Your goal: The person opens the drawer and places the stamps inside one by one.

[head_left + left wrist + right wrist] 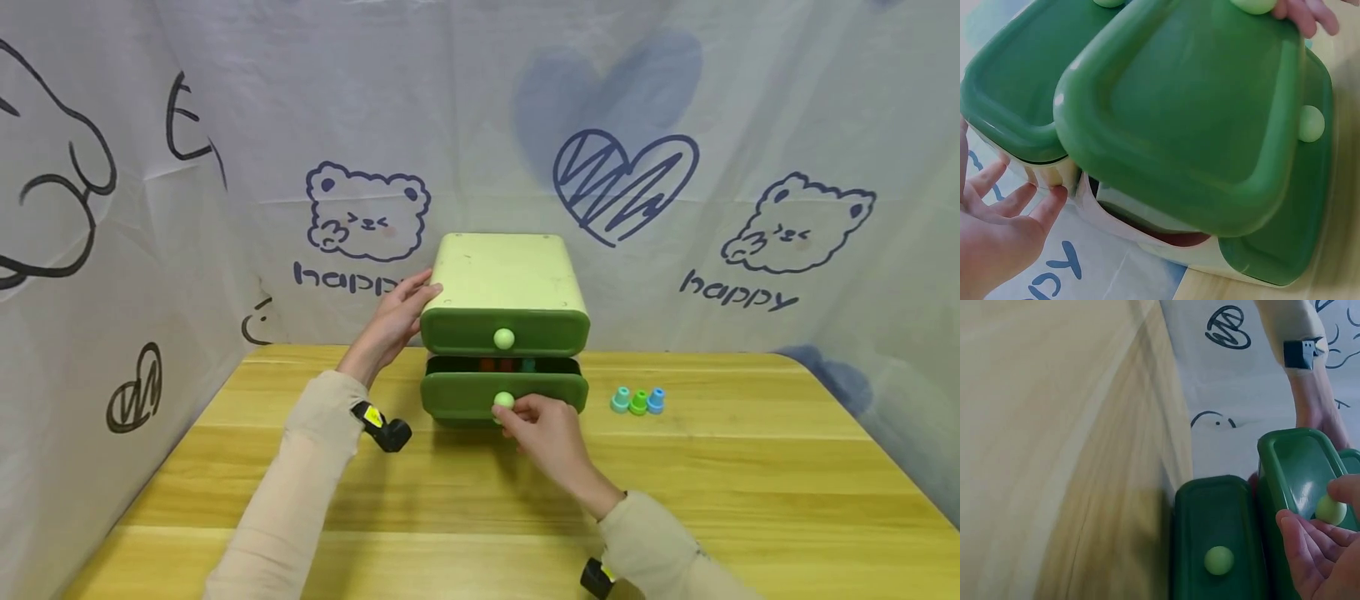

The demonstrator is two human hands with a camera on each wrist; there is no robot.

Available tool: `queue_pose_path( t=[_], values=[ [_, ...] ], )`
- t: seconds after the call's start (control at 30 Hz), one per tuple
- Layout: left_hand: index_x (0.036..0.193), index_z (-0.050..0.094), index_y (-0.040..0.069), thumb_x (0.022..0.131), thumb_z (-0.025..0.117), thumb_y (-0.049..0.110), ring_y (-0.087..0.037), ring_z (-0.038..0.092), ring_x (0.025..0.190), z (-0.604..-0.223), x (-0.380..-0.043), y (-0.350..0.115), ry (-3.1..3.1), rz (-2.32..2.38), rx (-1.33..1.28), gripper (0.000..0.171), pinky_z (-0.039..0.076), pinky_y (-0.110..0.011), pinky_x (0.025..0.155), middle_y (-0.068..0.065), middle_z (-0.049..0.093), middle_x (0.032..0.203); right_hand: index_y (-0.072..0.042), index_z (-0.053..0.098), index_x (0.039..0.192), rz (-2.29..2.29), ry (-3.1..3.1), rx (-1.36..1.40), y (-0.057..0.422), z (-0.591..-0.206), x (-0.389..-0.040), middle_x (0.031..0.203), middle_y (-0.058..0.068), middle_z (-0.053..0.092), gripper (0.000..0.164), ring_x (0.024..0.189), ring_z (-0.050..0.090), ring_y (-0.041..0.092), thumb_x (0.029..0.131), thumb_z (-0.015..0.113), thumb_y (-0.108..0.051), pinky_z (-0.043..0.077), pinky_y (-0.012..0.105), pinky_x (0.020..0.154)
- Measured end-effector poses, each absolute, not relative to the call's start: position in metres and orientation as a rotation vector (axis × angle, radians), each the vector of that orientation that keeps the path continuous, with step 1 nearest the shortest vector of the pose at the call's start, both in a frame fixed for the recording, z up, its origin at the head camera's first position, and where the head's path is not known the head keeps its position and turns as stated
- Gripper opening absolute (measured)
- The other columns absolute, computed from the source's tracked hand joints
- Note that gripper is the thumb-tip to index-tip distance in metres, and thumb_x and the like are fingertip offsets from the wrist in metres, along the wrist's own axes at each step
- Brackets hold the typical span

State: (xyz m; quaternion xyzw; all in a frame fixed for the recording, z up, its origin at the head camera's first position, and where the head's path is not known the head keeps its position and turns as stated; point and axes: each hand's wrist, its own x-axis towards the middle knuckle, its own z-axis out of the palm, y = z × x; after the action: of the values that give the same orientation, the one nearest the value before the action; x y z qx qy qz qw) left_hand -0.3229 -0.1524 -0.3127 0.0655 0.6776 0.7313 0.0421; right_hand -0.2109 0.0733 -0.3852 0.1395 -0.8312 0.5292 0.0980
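A small cabinet (502, 271) with a pale green top and dark green drawer fronts stands at the back of the table. Its middle drawer (457, 397) is pulled out, and red and teal things (528, 365) show only partly inside. My right hand (553, 433) pinches that drawer's round pale green knob (1331, 510) between thumb and fingers. Against the cabinet's left side rests my left hand (393, 323), its fingers spread in the left wrist view. The top drawer (1029, 81) and the bottom drawer (1216, 512) sit flush with the cabinet.
Right of the cabinet, three small stepped pegs stand in a row: teal (620, 400), green (638, 403) and blue (656, 401). A white cloth (480, 125) with bear and heart drawings hangs behind the wooden table (712, 500) and along its left.
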Motion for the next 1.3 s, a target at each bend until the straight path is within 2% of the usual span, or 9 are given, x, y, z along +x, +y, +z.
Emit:
queue_pose_path(
  t=[0.37,0.53,0.6,0.8,1.13,1.3],
  values=[
    [0.153,0.028,0.011,0.099,0.055,0.026,-0.027,0.044,0.125,-0.314,-0.324,-0.149,2.070,2.234,0.202,0.062,0.042,-0.035,0.104,-0.016,0.035,0.142,-0.001,0.070,0.091,1.517,-2.532,0.408,0.077,-0.385,-0.229,0.072,0.008,0.068,0.021,0.054,0.062,0.028,0.093,0.066,-0.021,0.052,0.027,0.048],
    [0.152,0.028,0.011,0.098,0.055,0.027,-0.028,0.044,0.126,-0.314,-0.325,-0.147,2.079,2.227,0.216,0.062,0.041,-0.034,0.104,-0.016,0.035,0.143,0.000,0.068,0.093,1.479,-2.564,0.454,0.080,-0.382,-0.235,0.074,0.011,0.068,0.021,0.053,0.060,0.019,0.096,0.062,-0.020,0.052,0.028,0.048],
    [0.153,0.028,0.011,0.098,0.055,0.027,-0.027,0.043,0.126,-0.314,-0.326,-0.147,2.085,2.222,0.210,0.063,0.041,-0.035,0.105,-0.016,0.035,0.144,0.000,0.068,0.093,1.467,-2.580,0.469,0.080,-0.381,-0.237,0.075,0.011,0.068,0.022,0.056,0.061,0.019,0.097,0.061,-0.020,0.052,0.028,0.048],
    [0.152,0.029,0.012,0.099,0.054,0.028,-0.027,0.044,0.124,-0.315,-0.325,-0.145,2.085,2.223,0.199,0.062,0.041,-0.035,0.105,-0.016,0.036,0.143,0.000,0.067,0.094,1.447,-2.621,0.466,0.081,-0.381,-0.243,0.077,0.009,0.067,0.022,0.067,0.065,0.031,0.097,0.060,-0.020,0.052,0.028,0.051],
    [0.153,0.027,0.012,0.099,0.052,0.030,-0.028,0.042,0.129,-0.313,-0.325,-0.147,2.114,2.205,0.215,0.063,0.039,-0.037,0.106,-0.014,0.031,0.148,-0.002,0.068,0.096,1.459,-2.634,0.450,0.080,-0.382,-0.249,0.076,0.004,0.065,0.025,0.068,0.065,0.029,0.098,0.059,-0.025,0.054,0.028,0.053],
    [0.154,0.023,0.009,0.099,0.052,0.031,-0.029,0.037,0.133,-0.308,-0.323,-0.150,2.116,2.174,0.223,0.065,0.037,-0.038,0.108,-0.016,0.028,0.149,0.000,0.067,0.099,1.487,-2.603,0.440,0.079,-0.385,-0.249,0.080,0.007,0.067,0.026,0.071,0.065,0.028,0.098,0.059,-0.025,0.054,0.028,0.054]
  ],
)
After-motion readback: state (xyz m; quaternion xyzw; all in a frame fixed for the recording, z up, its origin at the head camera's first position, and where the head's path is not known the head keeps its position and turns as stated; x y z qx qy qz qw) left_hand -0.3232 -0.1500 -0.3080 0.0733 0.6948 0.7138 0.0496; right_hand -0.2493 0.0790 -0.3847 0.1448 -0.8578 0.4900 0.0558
